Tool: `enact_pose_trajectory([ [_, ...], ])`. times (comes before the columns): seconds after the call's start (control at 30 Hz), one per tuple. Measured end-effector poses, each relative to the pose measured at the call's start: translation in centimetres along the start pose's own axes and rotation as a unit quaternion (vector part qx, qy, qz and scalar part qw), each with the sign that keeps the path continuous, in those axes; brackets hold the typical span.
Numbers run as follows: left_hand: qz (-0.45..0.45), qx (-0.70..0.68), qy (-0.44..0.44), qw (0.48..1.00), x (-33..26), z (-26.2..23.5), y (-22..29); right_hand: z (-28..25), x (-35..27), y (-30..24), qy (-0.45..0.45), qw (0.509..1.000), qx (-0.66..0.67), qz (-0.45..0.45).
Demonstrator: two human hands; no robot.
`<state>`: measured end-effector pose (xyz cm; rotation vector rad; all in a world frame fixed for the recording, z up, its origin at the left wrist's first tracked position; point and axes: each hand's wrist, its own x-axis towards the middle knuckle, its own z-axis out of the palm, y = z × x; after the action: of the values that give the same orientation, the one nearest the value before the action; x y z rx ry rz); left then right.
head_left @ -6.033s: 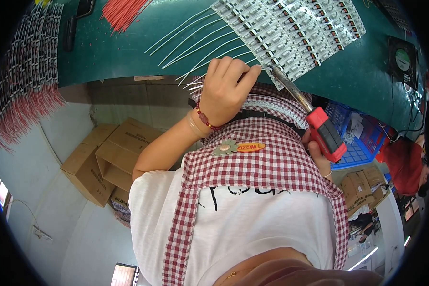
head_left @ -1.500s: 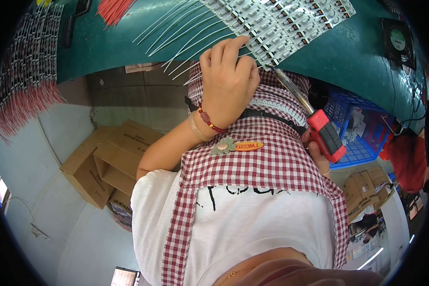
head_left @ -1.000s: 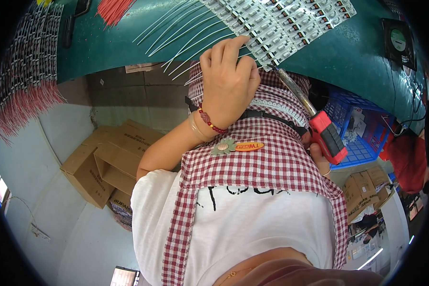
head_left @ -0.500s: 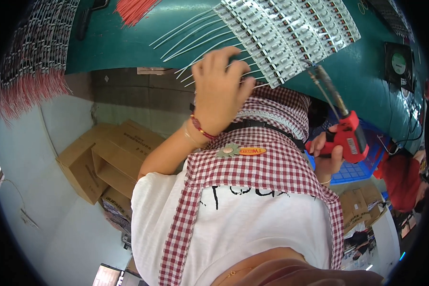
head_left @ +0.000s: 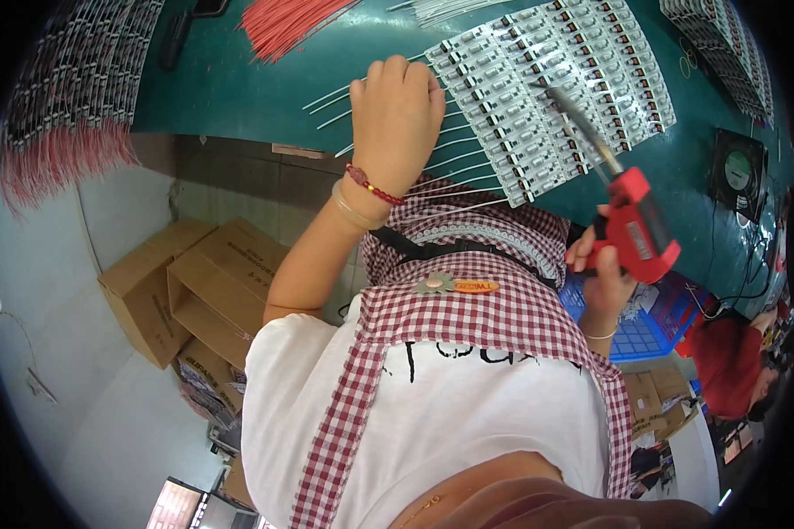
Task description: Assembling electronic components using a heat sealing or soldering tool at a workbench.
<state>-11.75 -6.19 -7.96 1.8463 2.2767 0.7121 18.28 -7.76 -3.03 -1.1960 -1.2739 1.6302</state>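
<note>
A panel of small white circuit boards (head_left: 503,97) lies slanted on the green table, its near corner reaching the table edge. Thin white wires (head_left: 329,97) stick out from its left side. Over these wires, at the panel's left edge, is my left hand (head_left: 397,110), back upward and fingers curled closed; its fingertips and anything pinched in them are hidden. My right hand (head_left: 602,269) grips a red and black soldering gun (head_left: 640,229) by its handle. The gun's long metal tip points up and left over the middle of the panel; whether it touches cannot be told.
Red wires (head_left: 287,26) and more white wires (head_left: 450,9) lie along the far side of the green table (head_left: 229,97). Stacked wired boards (head_left: 84,88) stand left, more panels (head_left: 723,48) far right. A black device (head_left: 737,176) and blue crate (head_left: 640,339) are right; cardboard boxes (head_left: 212,273) lower left.
My left hand has moved farther up along the wires, and its fingers have closed from a spread pose. The panel sits slightly lower. The soldering gun's tip has shifted up and left over it.
</note>
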Motion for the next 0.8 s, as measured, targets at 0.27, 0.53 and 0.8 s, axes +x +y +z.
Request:
enact_pose_trajectory([
  [0.27, 0.004, -0.069, 0.033, 0.997, -0.2, 0.8, 1.0, 3.4, -0.7, 0.8, -0.004, 0.989, -0.112, 0.093],
  [0.53, 0.005, -0.089, 0.063, 0.994, -0.9, 0.9, 3.6, 2.0, -2.3, 0.0, -0.015, 0.986, -0.154, 0.058],
  [0.8, 0.005, -0.077, 0.071, 0.995, -0.8, 1.0, 4.4, 1.6, -3.6, 0.2, 0.028, 0.986, -0.154, 0.066],
])
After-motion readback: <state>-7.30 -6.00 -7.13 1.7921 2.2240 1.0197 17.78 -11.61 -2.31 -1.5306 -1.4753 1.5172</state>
